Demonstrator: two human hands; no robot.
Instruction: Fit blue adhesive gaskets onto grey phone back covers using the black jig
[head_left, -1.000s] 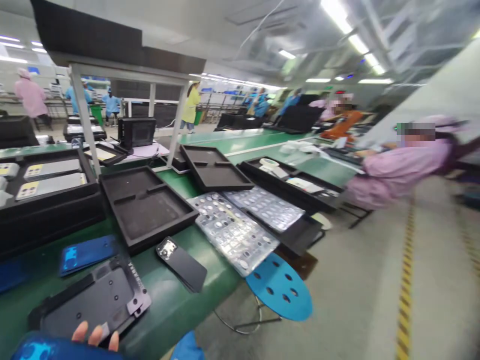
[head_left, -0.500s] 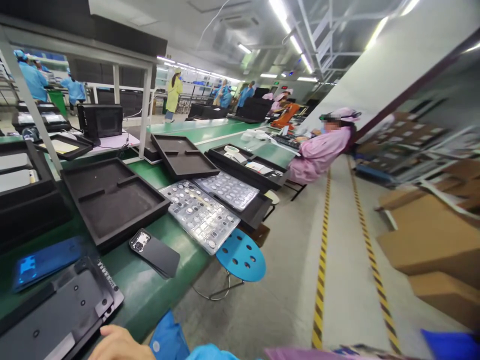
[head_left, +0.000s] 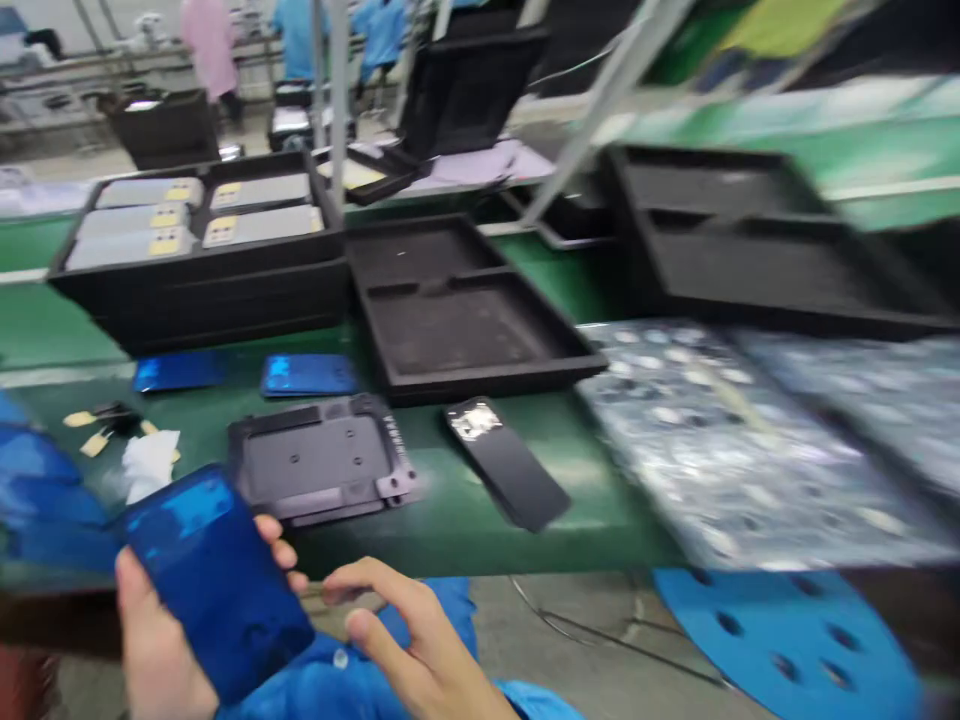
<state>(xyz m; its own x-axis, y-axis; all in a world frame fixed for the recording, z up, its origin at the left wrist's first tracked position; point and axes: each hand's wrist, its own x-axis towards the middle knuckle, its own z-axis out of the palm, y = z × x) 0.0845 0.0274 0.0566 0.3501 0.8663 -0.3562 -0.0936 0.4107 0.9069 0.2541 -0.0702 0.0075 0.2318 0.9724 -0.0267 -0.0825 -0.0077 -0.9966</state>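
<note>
My left hand [head_left: 157,640] is closed round a blue film-covered phone panel [head_left: 214,580], held low in front of the green bench. My right hand [head_left: 409,635] hovers just right of it with fingers spread and slightly curled, holding nothing. Beyond them a dark grey fixture plate [head_left: 322,465] lies flat on the bench. A black phone back cover [head_left: 506,465] lies to its right. Two more blue panels [head_left: 307,375] rest further back.
An empty black foam tray [head_left: 457,310] sits mid-bench, and a stacked black tray [head_left: 195,240] with grey panels stands at the left. Clear blister sheets [head_left: 720,440] cover the right. A blue stool [head_left: 787,640] is below. White cloth [head_left: 150,462] lies near me. People work behind.
The view swung back from the aisle down to the bench. My left hand now holds the blue panel in full view and my right hand has come up beside it.
</note>
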